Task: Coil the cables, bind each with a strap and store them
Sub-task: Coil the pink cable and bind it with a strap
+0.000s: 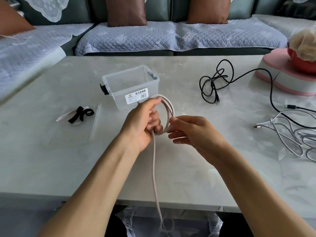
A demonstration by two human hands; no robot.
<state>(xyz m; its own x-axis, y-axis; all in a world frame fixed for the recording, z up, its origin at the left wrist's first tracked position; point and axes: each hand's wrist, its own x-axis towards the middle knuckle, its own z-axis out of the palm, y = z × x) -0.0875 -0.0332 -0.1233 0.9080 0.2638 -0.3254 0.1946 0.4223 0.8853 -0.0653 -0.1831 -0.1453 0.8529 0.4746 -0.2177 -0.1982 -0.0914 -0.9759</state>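
The left hand (145,124) holds a pale pink cable (168,113) above the middle of the table (51,159), its grip curled round several loops of the coil, with the fingers closed over the loops' left side. The coil stands roughly upright between the two hands. The right hand (193,132) meets the coil on its right, thumb and forefinger pinching the strands near the bottom of the loops, the other fingers loosely bent below. From the left hand's grip the free length of the cable drops straight down, crosses the table's near edge and hangs out of sight below. Just behind the coil stands a clear storage box (131,86) with a label on its front. Black straps (82,115) lie to the left of the box. A black cable (217,81) lies loose to the right, and a white cable (287,134) is tangled near the right edge.
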